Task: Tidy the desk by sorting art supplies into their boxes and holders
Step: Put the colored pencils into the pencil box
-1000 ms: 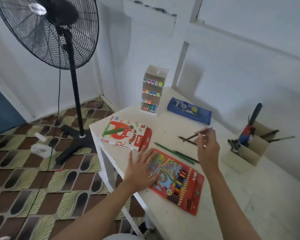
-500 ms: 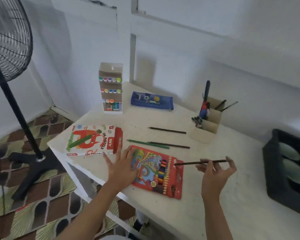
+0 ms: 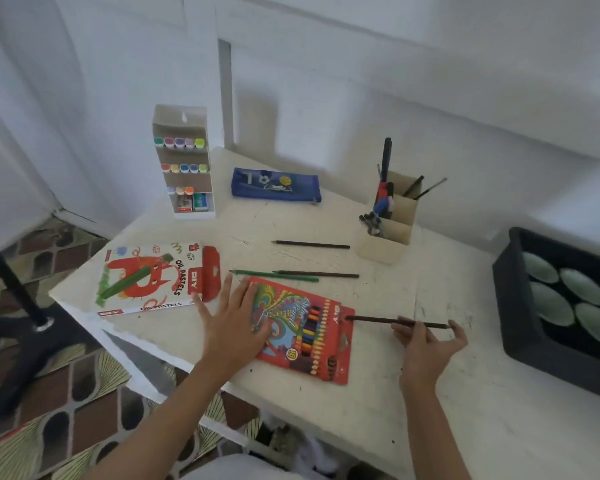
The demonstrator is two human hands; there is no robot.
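A red coloured-pencil box (image 3: 305, 332) lies flat near the desk's front edge. My left hand (image 3: 234, 318) rests flat on its left end, fingers spread. To the right of the box, my right hand (image 3: 426, 344) pinches a dark brown pencil (image 3: 371, 319) held level, its tip at the box's open right end. Three loose pencils lie behind the box: a green pencil (image 3: 274, 275), a brown pencil (image 3: 321, 274) and a dark pencil (image 3: 310, 244). An oil pastels box (image 3: 153, 277) lies to the left.
A cardboard holder (image 3: 390, 226) with pens and brushes stands at the back right. A blue pencil case (image 3: 276, 185) and a tall marker rack (image 3: 184, 161) stand at the back. A black tray (image 3: 520, 306) of green dishes sits at the right. A fan stand (image 3: 7, 275) is left of the desk.
My right hand lifted the brown pencil from the loose pile and carried it right and toward me, and its tip now meets the box's end. The view swung right. My left hand stayed on the box.
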